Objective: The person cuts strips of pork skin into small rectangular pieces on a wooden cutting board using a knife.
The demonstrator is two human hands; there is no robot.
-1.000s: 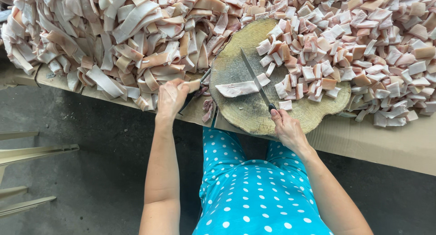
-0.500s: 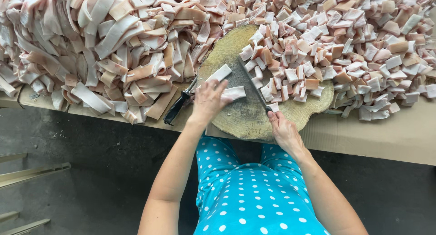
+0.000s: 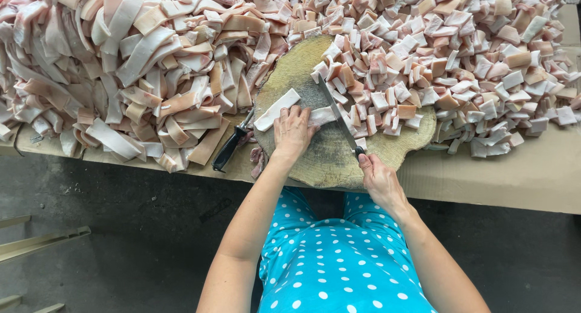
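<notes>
A: Where does the pale strip (image 3: 277, 109) lie?
B: Flat on the round wooden block (image 3: 330, 161), pinned under the left hand (image 3: 292, 130).
A: And the right hand (image 3: 378, 180)?
B: Closed on the knife (image 3: 339, 117), blade beside the strip. Cut cubes (image 3: 472, 52) lie right, uncut strips (image 3: 133, 65) left, on the counter (image 3: 520, 174).
</notes>
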